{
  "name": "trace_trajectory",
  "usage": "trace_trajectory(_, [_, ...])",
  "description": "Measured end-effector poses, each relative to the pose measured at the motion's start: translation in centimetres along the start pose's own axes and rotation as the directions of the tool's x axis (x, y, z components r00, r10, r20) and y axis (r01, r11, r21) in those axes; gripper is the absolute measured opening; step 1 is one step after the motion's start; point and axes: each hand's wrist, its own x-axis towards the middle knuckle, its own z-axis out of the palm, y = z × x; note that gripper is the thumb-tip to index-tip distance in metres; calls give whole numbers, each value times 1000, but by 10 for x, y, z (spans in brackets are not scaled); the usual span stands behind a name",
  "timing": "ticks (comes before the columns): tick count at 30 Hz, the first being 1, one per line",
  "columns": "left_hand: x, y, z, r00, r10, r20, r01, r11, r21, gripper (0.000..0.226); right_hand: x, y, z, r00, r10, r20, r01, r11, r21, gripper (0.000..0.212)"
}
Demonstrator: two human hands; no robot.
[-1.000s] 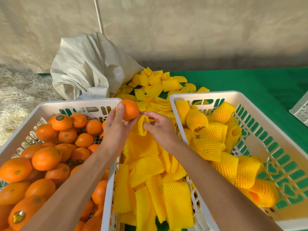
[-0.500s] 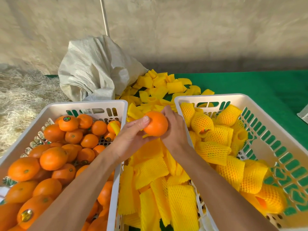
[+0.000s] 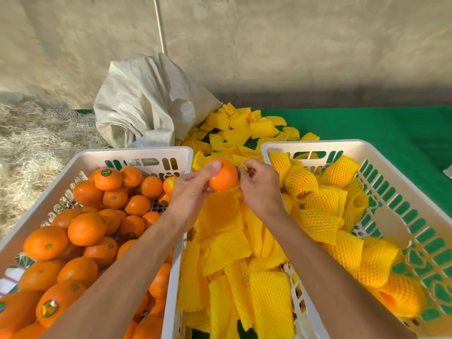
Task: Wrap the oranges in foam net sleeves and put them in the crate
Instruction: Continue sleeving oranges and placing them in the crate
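Left crate (image 3: 137,152): bare oranges (image 3: 85,228); right crate (image 3: 318,144): sleeved oranges (image 3: 318,221).

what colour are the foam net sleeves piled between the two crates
Yellow, with a fine mesh pattern; the foam net sleeves show in the head view.

Bright orange oranges (image 3: 85,228), some with small dark stickers, fill a white slotted crate (image 3: 137,154). Yellow foam net sleeves (image 3: 225,243) with a diamond mesh pattern lie on a deep green counter (image 3: 379,128). A second white crate (image 3: 318,144) holds yellow-netted fruit. An off-white woven sack (image 3: 146,99) sits behind.
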Motion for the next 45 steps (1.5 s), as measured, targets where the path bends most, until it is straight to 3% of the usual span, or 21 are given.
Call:
trace_trajectory(4, [-7, -5, 8, 994, 111, -26, -98, 951, 292, 48, -1, 0, -2, 996, 0, -87, 1, 1000, 12, 21])
trace_trajectory(10, [-5, -5, 6, 954, 231, -193, -136, 902, 409, 32, -10, -18, -5, 950, -311, 24, 311, 938, -150, 19])
trace_trajectory(14, [-7, -8, 8, 894, 393, -217, -249, 836, 489, 35, -15, -23, -3, 936, -350, 38, 352, 928, -123, 17])
trace_trajectory(22, [-13, -6, 10, 877, 412, -248, -318, 883, 345, 34, -17, -13, 11, 972, -233, 34, 235, 969, -75, 13])
trace_trajectory(26, [-13, -9, 11, 891, 370, -263, -284, 906, 313, 44, -18, -7, 16, 975, -103, 195, 89, 993, 78, 17])
trace_trajectory(29, [-11, -9, 8, 951, 243, -192, -179, 937, 300, 54, -22, -6, 23, 958, -22, 288, -32, 983, 182, 25])
trace_trajectory(32, [-13, -5, 11, 994, 42, -97, -20, 976, 219, 61, -16, 0, 21, 977, 13, 213, -40, 991, 125, 29])
trace_trajectory(36, [-16, -4, 15, 978, 200, -60, -174, 940, 293, 42, -8, 11, 15, 988, 32, 153, -49, 992, 115, 29])
trace_trajectory(38, [-15, -5, 13, 966, 242, -96, -212, 944, 252, 54, -6, 14, 16, 991, 32, 128, -56, 981, 184, 25])
trace_trajectory(41, [-13, -2, 11, 975, 188, -118, -167, 972, 166, 78, -4, 16, 16, 984, 136, 116, -163, 947, 275, 22])
trace_trajectory(43, [-12, -1, 8, 984, 140, -107, -123, 980, 156, 90, -2, 14, 16, 932, 266, 245, -347, 849, 399, 24])
trace_trajectory(45, [-10, -1, 6, 993, 107, -42, -102, 987, 122, 88, -1, 13, 17, 854, 297, 427, -486, 751, 447, 33])
